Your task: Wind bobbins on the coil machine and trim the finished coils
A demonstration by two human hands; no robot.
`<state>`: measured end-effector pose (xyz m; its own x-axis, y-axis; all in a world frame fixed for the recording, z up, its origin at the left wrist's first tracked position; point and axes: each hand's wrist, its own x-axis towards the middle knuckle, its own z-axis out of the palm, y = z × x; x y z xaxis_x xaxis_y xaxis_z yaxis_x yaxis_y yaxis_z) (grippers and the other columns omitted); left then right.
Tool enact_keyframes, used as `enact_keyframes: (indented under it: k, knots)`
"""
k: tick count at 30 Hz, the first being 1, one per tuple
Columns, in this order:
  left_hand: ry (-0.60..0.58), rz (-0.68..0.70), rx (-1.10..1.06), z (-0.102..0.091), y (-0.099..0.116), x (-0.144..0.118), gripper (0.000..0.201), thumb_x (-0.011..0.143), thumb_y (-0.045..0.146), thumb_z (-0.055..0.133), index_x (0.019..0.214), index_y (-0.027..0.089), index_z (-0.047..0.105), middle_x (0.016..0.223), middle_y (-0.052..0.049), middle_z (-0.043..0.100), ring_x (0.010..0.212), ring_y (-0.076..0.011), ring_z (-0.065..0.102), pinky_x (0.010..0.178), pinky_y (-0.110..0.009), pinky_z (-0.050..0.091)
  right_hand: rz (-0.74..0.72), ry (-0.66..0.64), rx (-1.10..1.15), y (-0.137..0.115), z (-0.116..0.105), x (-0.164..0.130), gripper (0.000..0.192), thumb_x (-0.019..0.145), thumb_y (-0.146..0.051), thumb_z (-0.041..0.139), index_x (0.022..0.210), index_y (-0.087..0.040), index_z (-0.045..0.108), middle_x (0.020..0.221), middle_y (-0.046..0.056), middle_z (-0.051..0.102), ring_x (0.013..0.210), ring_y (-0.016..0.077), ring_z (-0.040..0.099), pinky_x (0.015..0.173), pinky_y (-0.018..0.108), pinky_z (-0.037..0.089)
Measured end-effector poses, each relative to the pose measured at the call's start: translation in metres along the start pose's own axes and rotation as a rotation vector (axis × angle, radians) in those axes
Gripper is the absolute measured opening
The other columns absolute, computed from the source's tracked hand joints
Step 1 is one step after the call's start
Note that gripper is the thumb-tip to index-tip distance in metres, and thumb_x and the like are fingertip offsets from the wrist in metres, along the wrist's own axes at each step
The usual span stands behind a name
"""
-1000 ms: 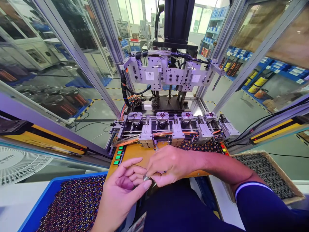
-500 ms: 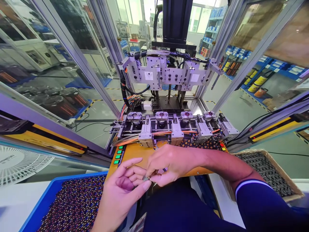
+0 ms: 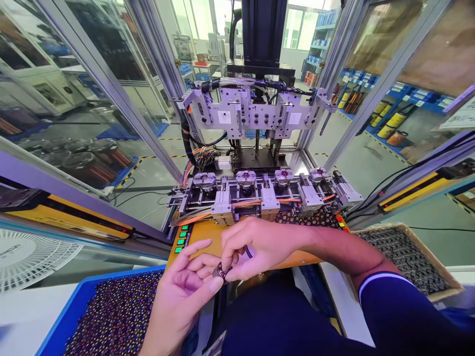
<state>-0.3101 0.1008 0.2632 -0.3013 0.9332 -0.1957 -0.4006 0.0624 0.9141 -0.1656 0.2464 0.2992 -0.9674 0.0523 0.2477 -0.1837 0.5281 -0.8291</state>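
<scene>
Orange panel [image 3: 208,232] behind both hands pinching small round metal part [image 3: 219,271].

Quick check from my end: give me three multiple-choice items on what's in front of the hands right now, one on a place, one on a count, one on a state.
1. Where does the blue tray of small parts lie?
A. To the left of the hands
B. On top of the machine
C. Inside the cardboard box

2. How many round fixtures stand in the machine's front row?
A. Two
B. Four
C. Seven

3. How is the small ring-shaped part held?
A. Lying loose on the orange panel
B. Pinched between fingertips of the left hand and the right hand
C. Seated in a fixture

Answers: 1 A, the tray sits low left. 2 B, four show side by side. 3 B, both hands' fingertips meet on it.
</scene>
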Motion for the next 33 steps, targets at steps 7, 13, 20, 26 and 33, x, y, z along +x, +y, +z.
enact_keyframes:
  k: [7,13,20,26,33]
  knots:
    - [-0.064,0.013,0.033,-0.005,-0.005,-0.003,0.061,0.063,0.024,0.087,0.117,0.024,0.058,0.079,-0.001,0.072,0.077,-0.0198,0.074,0.072,-0.028,0.059,0.102,-0.138,0.101,0.001,0.001,-0.002,0.010,0.088,-0.019,0.068,0.091,-0.009,0.066,0.078,-0.001,0.060,0.070,0.0069,0.053,0.068,0.018,0.045]
    - [0.000,-0.009,0.031,0.004,0.001,-0.011,0.065,0.059,0.027,0.089,0.116,0.023,0.058,0.078,0.000,0.072,0.075,-0.0180,0.072,0.071,-0.026,0.057,-0.067,-0.076,0.019,0.005,0.011,-0.006,0.014,0.095,-0.023,0.058,0.085,-0.013,0.057,0.078,0.000,0.057,0.070,0.0082,0.049,0.068,0.020,0.043]
    - [-0.006,-0.011,0.013,0.006,0.003,-0.012,0.063,0.059,0.027,0.090,0.114,0.024,0.061,0.075,0.001,0.070,0.072,-0.0138,0.070,0.067,-0.019,0.053,-0.126,0.097,-0.049,0.010,0.028,-0.012,0.016,0.096,-0.027,0.052,0.083,-0.017,0.051,0.079,0.001,0.055,0.070,0.0089,0.048,0.070,0.021,0.043]
    - [-0.099,0.034,0.044,-0.005,-0.004,-0.004,0.056,0.065,0.023,0.087,0.115,0.023,0.062,0.077,0.000,0.071,0.070,-0.0120,0.069,0.068,-0.019,0.055,-0.100,0.184,-0.033,0.013,0.036,-0.015,0.014,0.094,-0.025,0.051,0.083,-0.016,0.051,0.078,0.000,0.053,0.065,0.0079,0.047,0.065,0.019,0.042]
    - [-0.218,0.096,0.087,-0.020,-0.013,0.003,0.050,0.075,0.021,0.081,0.120,0.029,0.061,0.088,-0.001,0.074,0.085,-0.0146,0.074,0.077,-0.019,0.057,-0.177,0.341,-0.144,0.014,0.041,-0.017,0.013,0.093,-0.023,0.053,0.082,-0.016,0.054,0.074,-0.001,0.053,0.064,0.0079,0.047,0.062,0.019,0.042]
